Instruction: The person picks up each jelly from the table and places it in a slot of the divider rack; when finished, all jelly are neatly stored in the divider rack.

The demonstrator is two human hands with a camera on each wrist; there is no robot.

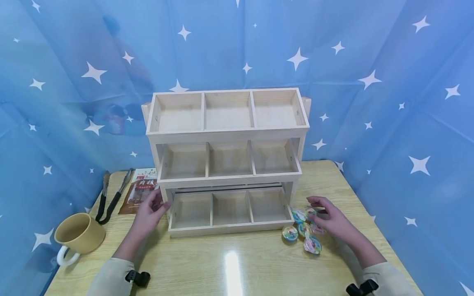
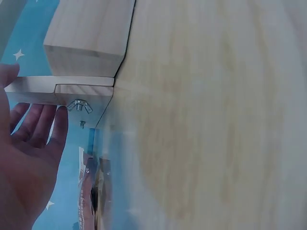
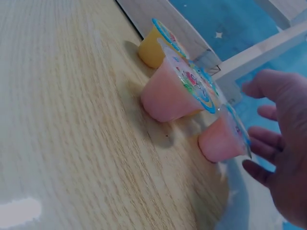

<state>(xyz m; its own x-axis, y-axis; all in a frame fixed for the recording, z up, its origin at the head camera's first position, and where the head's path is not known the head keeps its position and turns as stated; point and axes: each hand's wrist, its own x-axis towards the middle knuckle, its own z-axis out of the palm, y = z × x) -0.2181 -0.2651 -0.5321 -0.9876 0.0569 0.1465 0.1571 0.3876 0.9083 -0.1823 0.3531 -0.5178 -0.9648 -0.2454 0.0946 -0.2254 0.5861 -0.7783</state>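
A pale three-tier wooden rack [image 1: 227, 133] stands on the table, each tier a box split into three bare compartments. At its lower left, my left hand [image 1: 149, 209] holds the side of the frame. In the left wrist view its thumb and fingers [image 2: 58, 129] lie on opposite sides of a wooden bar [image 2: 36, 88] with a wing nut. My right hand [image 1: 331, 218] hovers, fingers loosely bent, beside several small jelly cups [image 1: 290, 233] at the rack's lower right. In the right wrist view a pink jelly cup [image 3: 223, 139] stands closest to those fingers, which hold nothing.
On the left are a tan mug [image 1: 83, 234] with a white handle, black-handled tongs [image 1: 112, 207] and a brown printed packet [image 1: 137, 195]. A blue star-patterned curtain [image 1: 237, 45] hangs behind and at both sides of the wooden table [image 1: 192, 263].
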